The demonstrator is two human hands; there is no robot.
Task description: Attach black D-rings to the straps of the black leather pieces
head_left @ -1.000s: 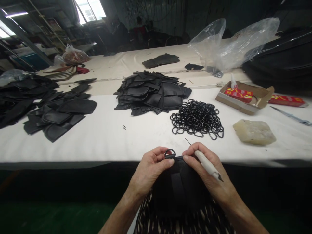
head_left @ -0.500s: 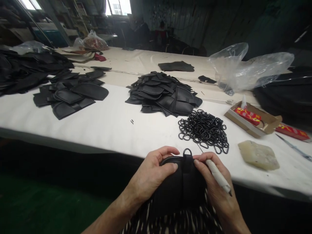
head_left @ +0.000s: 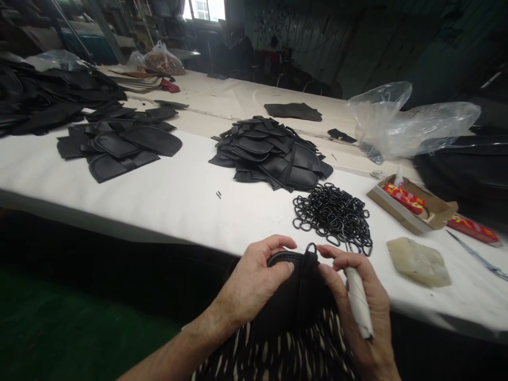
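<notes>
My left hand [head_left: 257, 280] pinches the rounded top edge of a black leather-like piece [head_left: 283, 301] between thumb and fingers, above my lap. At the piece's top, a strap loop carries a black D-ring [head_left: 311, 247]. My right hand [head_left: 363, 296] is closed around a thin tool with a pale, tape-wrapped handle [head_left: 359, 307]. Its thumb and index fingertip are slightly apart beside the strap loop; whether they touch the piece I cannot tell. A heap of black D-rings [head_left: 333, 217] lies on the table just beyond my hands.
On the white table [head_left: 178, 211] are a pile of black pieces [head_left: 273, 153], a smaller pile [head_left: 119, 145], a cardboard box [head_left: 413, 209] with a red packet, a yellowish block [head_left: 418, 262] and a blade-like metal tool [head_left: 476, 254]. A plastic bag [head_left: 428, 124] lies behind.
The piece has turned and tilted, its ring now leaning right. My right fingertips have drawn back from its edge, and the taped tool has swung to a steeper angle.
</notes>
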